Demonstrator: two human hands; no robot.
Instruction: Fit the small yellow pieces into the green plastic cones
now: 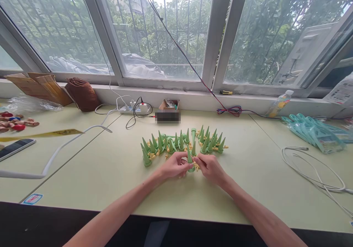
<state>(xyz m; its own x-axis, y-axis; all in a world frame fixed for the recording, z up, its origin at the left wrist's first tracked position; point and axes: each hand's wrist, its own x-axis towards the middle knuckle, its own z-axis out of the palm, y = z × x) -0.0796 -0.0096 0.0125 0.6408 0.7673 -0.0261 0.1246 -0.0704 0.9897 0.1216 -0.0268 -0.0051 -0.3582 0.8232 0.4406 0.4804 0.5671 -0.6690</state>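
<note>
My left hand (176, 165) is closed around a green plant watering spike (189, 155), held with its point up near the front of the group. Against the right side of this spike, my right hand (211, 167) has its fingers pinched together; what sits between them is mostly hidden, with small yellow valve pieces (196, 167) showing just beside the fingertips. Behind my hands, several more green spikes (153, 140) stand point up in two groups, left and right, many with yellow valves at their sides. One spike (193, 133) between the groups points downward.
Beyond the spikes are a small cardboard box (168, 104) and a power strip (132, 108) with cables. A white cable (311, 169) coils at right, near teal plastic packets (317, 131) and a bottle (280, 104). At left lie a phone (16, 147) and a brown pouch (82, 94).
</note>
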